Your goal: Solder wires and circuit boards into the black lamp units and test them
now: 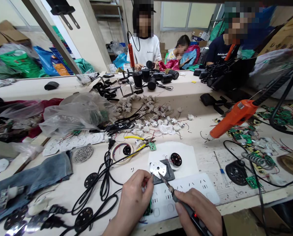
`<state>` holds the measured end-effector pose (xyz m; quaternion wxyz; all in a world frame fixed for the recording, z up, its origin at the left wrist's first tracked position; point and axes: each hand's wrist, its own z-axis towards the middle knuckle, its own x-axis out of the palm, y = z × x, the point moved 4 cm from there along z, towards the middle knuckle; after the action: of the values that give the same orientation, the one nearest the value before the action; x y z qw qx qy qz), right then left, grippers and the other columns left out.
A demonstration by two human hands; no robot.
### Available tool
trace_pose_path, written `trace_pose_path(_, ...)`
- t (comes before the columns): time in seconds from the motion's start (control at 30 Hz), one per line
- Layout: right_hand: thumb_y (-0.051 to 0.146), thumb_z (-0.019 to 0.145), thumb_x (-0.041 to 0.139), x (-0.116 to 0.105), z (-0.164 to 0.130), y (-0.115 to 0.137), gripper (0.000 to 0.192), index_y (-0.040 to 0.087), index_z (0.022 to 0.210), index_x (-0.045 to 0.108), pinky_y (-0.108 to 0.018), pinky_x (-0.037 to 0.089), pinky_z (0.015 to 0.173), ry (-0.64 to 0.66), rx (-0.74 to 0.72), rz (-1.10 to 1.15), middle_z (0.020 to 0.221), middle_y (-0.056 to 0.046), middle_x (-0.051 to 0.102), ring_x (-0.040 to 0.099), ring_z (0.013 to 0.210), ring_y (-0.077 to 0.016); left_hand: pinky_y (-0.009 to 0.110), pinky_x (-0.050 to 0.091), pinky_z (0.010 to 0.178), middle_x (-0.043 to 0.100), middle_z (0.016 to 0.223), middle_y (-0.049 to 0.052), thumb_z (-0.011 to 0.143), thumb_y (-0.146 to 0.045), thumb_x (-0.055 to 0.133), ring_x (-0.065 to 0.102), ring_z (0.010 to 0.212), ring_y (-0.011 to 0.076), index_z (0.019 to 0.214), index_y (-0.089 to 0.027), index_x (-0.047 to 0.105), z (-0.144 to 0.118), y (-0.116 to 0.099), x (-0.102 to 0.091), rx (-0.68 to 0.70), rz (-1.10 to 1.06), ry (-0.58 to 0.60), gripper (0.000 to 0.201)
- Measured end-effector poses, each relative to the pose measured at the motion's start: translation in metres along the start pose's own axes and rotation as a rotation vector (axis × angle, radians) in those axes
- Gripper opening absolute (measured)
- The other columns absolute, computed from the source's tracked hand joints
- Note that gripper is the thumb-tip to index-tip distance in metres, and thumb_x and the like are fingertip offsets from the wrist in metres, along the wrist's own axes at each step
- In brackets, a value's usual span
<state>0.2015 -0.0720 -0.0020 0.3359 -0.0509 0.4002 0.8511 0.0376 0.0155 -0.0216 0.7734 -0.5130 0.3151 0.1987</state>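
My right hand [198, 209] grips a soldering iron [183, 203] with a small red light on its handle. Its tip touches or hovers just over a silvery metal plate [158, 167], which lies on a dark grey block [170, 173]. My left hand [137, 193] is closed in a pinch at the plate's near left edge; what the fingertips hold is too small to make out. Partly hidden below that hand is a green circuit board [148, 209]. A round black slotted disc [176, 159] stands just right of the plate. Beneath lies a white panel with slots [193, 186].
An orange electric screwdriver [231, 119] hangs at the right. Black cables [106, 180] and a tape roll [119, 154] lie left of my hands, beside yellow-handled cutters [134, 138]. Small white motors with wires [151, 113] are heaped beyond. Several people sit across the table.
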Motion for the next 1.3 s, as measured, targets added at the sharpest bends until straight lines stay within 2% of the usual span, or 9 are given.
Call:
trace_pose_path(0.4, 0.007, 0.087, 0.057, 0.01, 0.002, -0.003, 0.022, 0.016, 0.106, 0.066, -0.027, 0.045, 0.052, 0.062, 0.001, 0.076, 0.07, -0.002, 0.062, 0.053, 0.058, -0.0142, 0.019, 0.047, 0.052, 0.064, 0.06, -0.003, 0.082, -0.018, 0.05, 0.06, 0.052, 0.0108, 0.069, -0.02, 0.059, 0.001, -0.001, 0.0, -0.007, -0.013, -0.032, 0.016)
trace_pose_path(0.83, 0.009, 0.089, 0.057, 0.013, 0.002, -0.002, 0.02, 0.016, 0.105, 0.067, -0.027, 0.043, 0.05, 0.059, -0.021, 0.05, 0.069, -0.002, 0.06, 0.052, 0.057, -0.0134, 0.019, 0.048, 0.054, 0.064, 0.06, -0.003, 0.08, -0.017, 0.05, 0.061, 0.052, 0.011, 0.068, -0.02, 0.058, 0.0, 0.001, 0.0, -0.044, -0.05, -0.048, 0.015)
trace_pose_path(1.07, 0.009, 0.087, 0.058, 0.011, 0.004, -0.004, 0.022, 0.017, 0.105, 0.067, -0.027, 0.045, 0.049, 0.005, -0.016, 0.059, 0.071, -0.002, 0.062, 0.054, 0.056, -0.014, 0.02, 0.048, 0.053, 0.064, 0.06, -0.002, 0.079, -0.015, 0.05, 0.06, 0.053, 0.0117, 0.068, -0.02, 0.059, 0.0, 0.002, 0.003, -0.069, -0.048, -0.014, 0.015)
trace_pose_path(1.3, 0.008, 0.087, 0.058, 0.014, 0.004, -0.002, 0.021, 0.016, 0.105, 0.067, -0.026, 0.044, 0.05, 0.069, -0.032, 0.06, 0.069, -0.002, 0.061, 0.052, 0.056, -0.0133, 0.019, 0.047, 0.052, 0.064, 0.059, -0.002, 0.079, -0.017, 0.051, 0.06, 0.051, 0.0113, 0.067, -0.02, 0.059, 0.001, 0.001, 0.002, -0.08, -0.053, -0.018, 0.015)
